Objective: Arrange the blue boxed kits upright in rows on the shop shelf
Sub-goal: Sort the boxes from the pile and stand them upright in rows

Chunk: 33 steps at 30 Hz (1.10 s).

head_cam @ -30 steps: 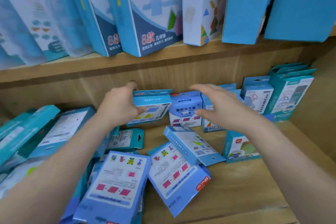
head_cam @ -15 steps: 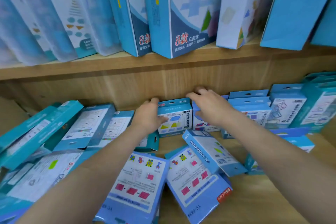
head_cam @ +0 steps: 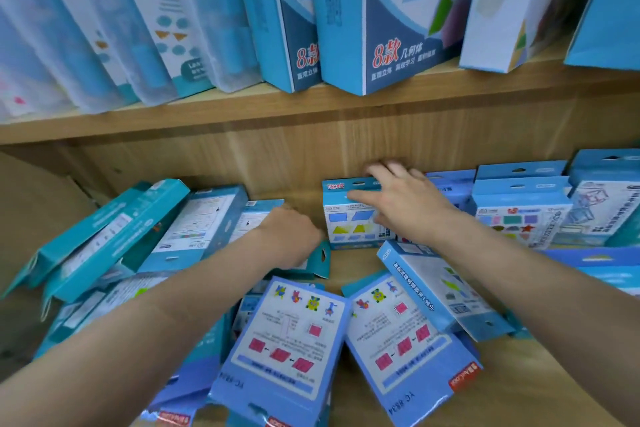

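Observation:
A small blue boxed kit [head_cam: 349,222] stands upright against the back panel of the lower shelf. My right hand [head_cam: 405,201] holds its top right corner, thumb across the front and fingers curled over the top edge. My left hand [head_cam: 291,236] sits just left of that box, knuckles up and fingers hidden over a teal box's hang tab [head_cam: 320,262]. More upright blue kits [head_cam: 519,215] form a row to the right. Three blue kits lie flat in front: one [head_cam: 287,340], a second [head_cam: 401,347] and a third [head_cam: 440,288].
Teal boxes [head_cam: 114,232] lean in a slumped pile at the left, with another [head_cam: 204,222] tilted beside them. The upper shelf board [head_cam: 311,107] carries tall blue and white boxes [head_cam: 381,28] overhead. Bare wooden shelf [head_cam: 519,385] shows at the front right.
My left hand has come off the upright box's left side and dropped a little left and down. My right hand has shifted left onto that box's top corner.

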Available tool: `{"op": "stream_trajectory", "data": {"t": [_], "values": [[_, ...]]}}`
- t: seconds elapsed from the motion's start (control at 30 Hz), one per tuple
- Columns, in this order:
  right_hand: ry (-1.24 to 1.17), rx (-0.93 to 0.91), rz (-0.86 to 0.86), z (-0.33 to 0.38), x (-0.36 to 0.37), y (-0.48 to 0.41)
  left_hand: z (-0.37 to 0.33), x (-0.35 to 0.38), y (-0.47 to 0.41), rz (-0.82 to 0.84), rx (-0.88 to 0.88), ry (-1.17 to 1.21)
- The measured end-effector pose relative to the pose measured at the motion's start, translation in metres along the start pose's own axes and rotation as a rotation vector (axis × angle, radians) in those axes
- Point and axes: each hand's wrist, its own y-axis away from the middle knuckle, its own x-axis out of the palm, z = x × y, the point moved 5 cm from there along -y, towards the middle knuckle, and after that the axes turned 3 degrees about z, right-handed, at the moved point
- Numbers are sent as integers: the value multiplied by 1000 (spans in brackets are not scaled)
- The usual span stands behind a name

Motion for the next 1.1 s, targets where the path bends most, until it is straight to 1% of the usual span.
{"op": "stream_trajectory", "data": {"t": [0.07,0.1,0.2,0.3,0.37,0.47,0.53,0.63,0.73,0.8,0.93,1.0,1.1], "values": [[15,22,-9,1,0,-2,2,20,-10,104,7,-63],[31,30,-17,1,-1,-3,2,25,-13,139,5,-58],[58,31,-31,3,-4,-5,2,26,-18,194,4,4],[27,28,-23,4,-6,-6,3,19,-14,227,26,110],[-24,36,-4,3,-7,-7,4,17,-11,256,36,159],[-160,56,10,2,-11,-8,4,16,-7,228,68,138],[-248,52,3,4,-12,-7,3,13,-3,264,105,157],[-327,51,-48,8,-15,-3,-2,5,2,320,155,119],[-368,88,-121,6,-22,5,-9,7,-4,274,201,81],[-398,100,-157,5,-26,12,-11,6,-9,201,229,94],[-444,167,-141,3,-25,27,-7,1,-18,33,271,87],[-486,192,-104,5,-26,34,-1,3,-18,16,254,102],[-596,150,-39,23,-36,47,-2,5,-17,83,250,260]]}}
